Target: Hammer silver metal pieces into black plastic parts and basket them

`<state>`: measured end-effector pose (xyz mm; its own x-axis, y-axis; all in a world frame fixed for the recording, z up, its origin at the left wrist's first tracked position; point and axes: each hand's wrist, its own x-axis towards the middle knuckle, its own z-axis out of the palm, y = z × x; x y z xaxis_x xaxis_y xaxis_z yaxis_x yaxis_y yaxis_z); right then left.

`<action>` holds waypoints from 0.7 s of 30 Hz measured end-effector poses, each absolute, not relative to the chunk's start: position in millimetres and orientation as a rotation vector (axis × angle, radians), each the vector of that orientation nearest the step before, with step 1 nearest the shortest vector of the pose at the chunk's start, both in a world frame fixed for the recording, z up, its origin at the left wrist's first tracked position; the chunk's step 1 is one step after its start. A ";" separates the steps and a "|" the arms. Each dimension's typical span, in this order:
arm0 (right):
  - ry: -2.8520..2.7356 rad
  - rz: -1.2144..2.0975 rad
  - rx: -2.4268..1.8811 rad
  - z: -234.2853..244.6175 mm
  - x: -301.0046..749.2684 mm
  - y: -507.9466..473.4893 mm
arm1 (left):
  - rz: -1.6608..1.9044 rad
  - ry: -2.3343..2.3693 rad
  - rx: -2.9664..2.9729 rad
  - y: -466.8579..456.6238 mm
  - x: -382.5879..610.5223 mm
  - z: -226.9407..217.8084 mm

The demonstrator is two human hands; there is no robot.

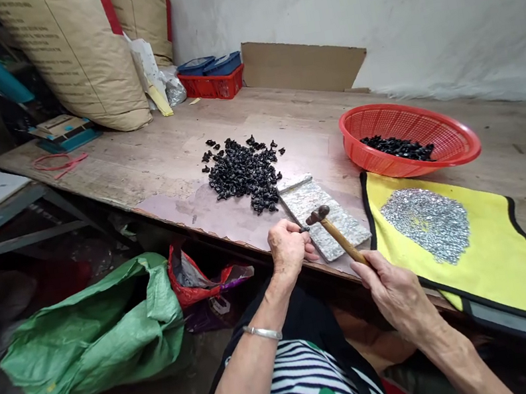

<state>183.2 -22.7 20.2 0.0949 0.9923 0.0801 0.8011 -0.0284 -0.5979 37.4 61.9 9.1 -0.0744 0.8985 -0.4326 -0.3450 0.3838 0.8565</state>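
Observation:
My left hand [289, 246] pinches a small black plastic part [304, 229] at the left edge of a grey speckled stone slab [336, 228]. In my right hand [393, 283] is a hammer [343, 240], gripped by its wooden handle. Its rounded metal head hovers or rests just right of the black part; whether it touches the slab I cannot tell. Beyond the slab lies a loose pile of black plastic parts [243, 173]. To the right, small silvery metal pieces [429, 223] are spread on a yellow cloth [496, 238] with black edging.
A red plastic basket [455, 141] holding more black parts stands behind the cloth. At the back are a red crate [214, 87] with blue containers, a cardboard sheet [301, 64] and large paper sacks [72, 54]. A green sack [100, 338] lies below the table's front edge.

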 end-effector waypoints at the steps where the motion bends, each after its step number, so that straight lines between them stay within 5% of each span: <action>1: -1.799 0.434 -1.895 19.6 181.8 -23.6 | 1.130 1.245 0.585 62.2 37.5 9.1; 12: -2.018 -0.103 -1.938 31.2 166.7 -30.6 | 1.139 1.242 0.618 61.6 37.8 6.5; 21: -1.966 -0.166 -1.839 35.5 171.2 -33.6 | 1.136 1.230 0.621 61.9 36.8 5.7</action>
